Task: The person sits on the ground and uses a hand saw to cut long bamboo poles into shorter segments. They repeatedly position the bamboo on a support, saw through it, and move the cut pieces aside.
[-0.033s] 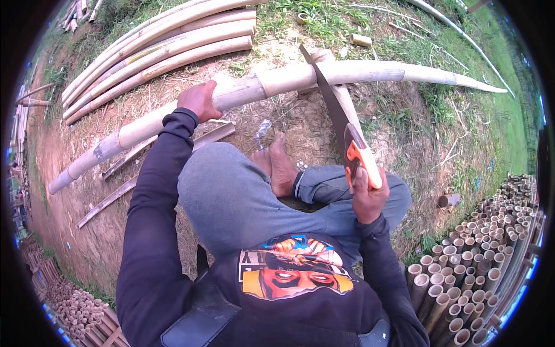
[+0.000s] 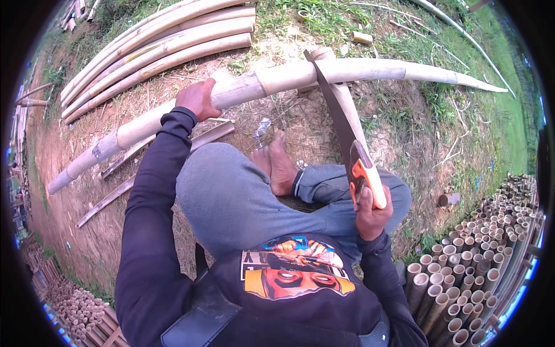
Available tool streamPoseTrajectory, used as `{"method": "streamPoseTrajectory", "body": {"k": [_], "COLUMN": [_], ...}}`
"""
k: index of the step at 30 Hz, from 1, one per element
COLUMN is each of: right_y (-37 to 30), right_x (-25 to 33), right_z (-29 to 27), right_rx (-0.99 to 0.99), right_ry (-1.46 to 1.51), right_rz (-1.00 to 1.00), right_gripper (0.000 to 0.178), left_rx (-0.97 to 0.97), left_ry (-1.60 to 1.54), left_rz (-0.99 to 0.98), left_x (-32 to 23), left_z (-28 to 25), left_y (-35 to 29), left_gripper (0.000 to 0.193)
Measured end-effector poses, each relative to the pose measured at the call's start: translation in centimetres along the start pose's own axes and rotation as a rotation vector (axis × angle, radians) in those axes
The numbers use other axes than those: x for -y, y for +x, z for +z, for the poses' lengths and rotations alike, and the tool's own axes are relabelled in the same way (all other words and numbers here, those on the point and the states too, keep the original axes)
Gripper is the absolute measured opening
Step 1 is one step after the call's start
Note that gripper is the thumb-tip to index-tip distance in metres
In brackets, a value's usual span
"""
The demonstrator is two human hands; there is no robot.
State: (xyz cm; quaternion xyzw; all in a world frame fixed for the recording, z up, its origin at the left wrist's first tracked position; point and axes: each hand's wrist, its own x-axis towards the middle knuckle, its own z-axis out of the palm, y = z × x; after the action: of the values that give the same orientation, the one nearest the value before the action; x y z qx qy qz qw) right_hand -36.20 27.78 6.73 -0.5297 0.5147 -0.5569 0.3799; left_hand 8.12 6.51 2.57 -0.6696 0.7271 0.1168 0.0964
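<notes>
A long pale bamboo pole (image 2: 147,125) stretches across in front of me, from the lower left to the far right. My left hand (image 2: 198,99) is wrapped over it left of centre. In my right hand (image 2: 373,211), near my right knee, is the orange handle of a handsaw (image 2: 334,107). Its dark blade crosses the pole right of the middle, tip pointing away from me. Whether the teeth have cut in is too fine to tell. Beneath the pole by the blade, a wooden support (image 2: 347,109) slants toward me.
Several bamboo poles (image 2: 167,55) lie stacked at the far left. Split bamboo strips (image 2: 211,136) rest on the ground by my left knee. Many cut bamboo tubes (image 2: 457,289) stand bundled at the lower right, with another heap (image 2: 81,306) at the lower left. My bare feet (image 2: 281,168) are below the pole.
My right hand has drawn the saw back toward me, so less of the blade's tip extends past the pole. My left hand keeps its hold on the pole.
</notes>
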Motion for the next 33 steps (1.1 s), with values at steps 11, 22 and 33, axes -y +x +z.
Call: {"method": "streamPoseTrajectory", "body": {"k": [11,22,33], "right_y": [17.6,5.1,2.3], "right_x": [-8.9,-2.9,-2.4], "right_z": [9.2,3.2,0.6], "right_rx": [-0.030,-0.068,-0.034], "right_ry": [-0.114,0.007,-0.076], "right_rz": [0.061,0.134,0.163], "right_gripper": [0.021,0.019,0.019], "left_rx": [0.020,0.010,-0.016], "left_ry": [-0.004,0.025,-0.009], "left_rz": [-0.030,-0.027,-0.001], "left_x": [-0.2,0.0,0.2], "left_z": [-0.8,0.0,-0.1], "left_y": [0.7,1.2,1.0], "left_gripper": [0.076,0.078,0.078]}}
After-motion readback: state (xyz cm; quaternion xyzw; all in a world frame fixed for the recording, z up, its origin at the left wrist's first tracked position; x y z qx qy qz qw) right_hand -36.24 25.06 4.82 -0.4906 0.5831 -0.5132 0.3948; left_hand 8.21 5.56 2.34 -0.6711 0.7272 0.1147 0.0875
